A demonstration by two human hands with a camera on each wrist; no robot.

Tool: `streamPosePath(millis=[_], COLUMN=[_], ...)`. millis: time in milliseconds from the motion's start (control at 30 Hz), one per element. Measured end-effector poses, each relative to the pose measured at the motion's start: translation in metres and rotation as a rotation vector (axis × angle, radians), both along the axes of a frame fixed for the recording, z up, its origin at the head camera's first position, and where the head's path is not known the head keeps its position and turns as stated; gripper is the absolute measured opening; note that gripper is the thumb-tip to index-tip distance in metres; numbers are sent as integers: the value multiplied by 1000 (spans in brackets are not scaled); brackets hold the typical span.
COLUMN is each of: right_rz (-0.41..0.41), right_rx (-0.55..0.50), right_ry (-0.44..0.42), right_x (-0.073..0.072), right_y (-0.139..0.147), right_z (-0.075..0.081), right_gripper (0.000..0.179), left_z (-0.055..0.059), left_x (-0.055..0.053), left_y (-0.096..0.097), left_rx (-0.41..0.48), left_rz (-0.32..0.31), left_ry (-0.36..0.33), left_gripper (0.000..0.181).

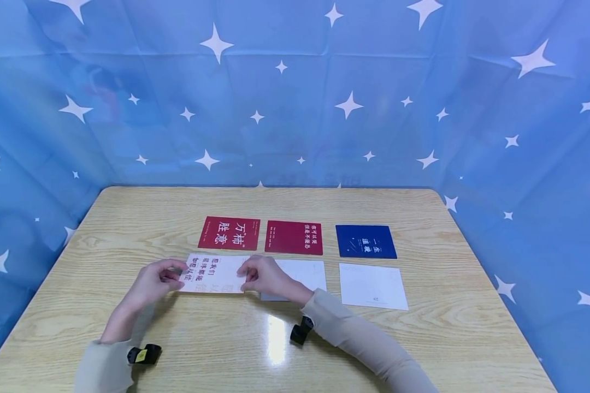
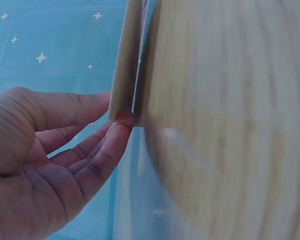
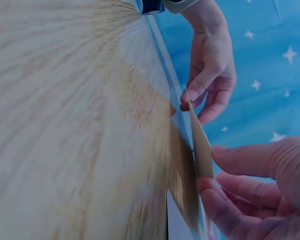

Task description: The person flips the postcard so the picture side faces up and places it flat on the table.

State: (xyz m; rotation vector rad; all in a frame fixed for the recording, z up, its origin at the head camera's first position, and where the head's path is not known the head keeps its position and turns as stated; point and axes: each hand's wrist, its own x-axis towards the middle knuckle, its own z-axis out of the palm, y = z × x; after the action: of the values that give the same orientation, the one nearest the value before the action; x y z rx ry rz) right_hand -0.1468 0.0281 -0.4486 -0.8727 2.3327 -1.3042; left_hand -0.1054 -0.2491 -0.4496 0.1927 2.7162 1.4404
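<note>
A white postcard with dark Chinese lettering (image 1: 213, 274) spans both hands in the head view. My left hand (image 1: 149, 281) pinches its left end between thumb and fingers. At the opposite end, my right hand (image 1: 267, 277) grips it in the same way. The left wrist view shows the postcard nearly edge-on (image 2: 124, 65), close over the wooden table. In the right wrist view its underside looks brownish (image 3: 201, 150), and both hands hold it at either end. Under the right wrist lies a white card (image 1: 310, 270), partly hidden by hand and forearm.
Behind the hands lie a red card with large white characters (image 1: 226, 243), a darker red card (image 1: 290, 245) and a blue card (image 1: 366, 242). Another white card (image 1: 373, 286) lies right of the right forearm. A blue star-patterned cloth (image 1: 295, 109) surrounds the wooden table (image 1: 216, 338).
</note>
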Motion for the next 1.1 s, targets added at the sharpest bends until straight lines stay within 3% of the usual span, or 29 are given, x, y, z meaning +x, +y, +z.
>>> streamPosePath(millis=[333,667,1100], right_rz=[-8,-20,-2], right_rx=[43,102,82], right_ry=[-48,-78,-86], right_x=[0,-2,-5], right_y=[-1,-3,2], right_z=[1,1,0], right_gripper=[23,25,26], left_z=[-1,2,1], left_x=[-1,-4,-5], left_y=[1,5,7], left_rx=[-33,-198,-196], left_rz=[-1,9,21], left_ry=[-12,45,53], left_gripper=[32,24,18])
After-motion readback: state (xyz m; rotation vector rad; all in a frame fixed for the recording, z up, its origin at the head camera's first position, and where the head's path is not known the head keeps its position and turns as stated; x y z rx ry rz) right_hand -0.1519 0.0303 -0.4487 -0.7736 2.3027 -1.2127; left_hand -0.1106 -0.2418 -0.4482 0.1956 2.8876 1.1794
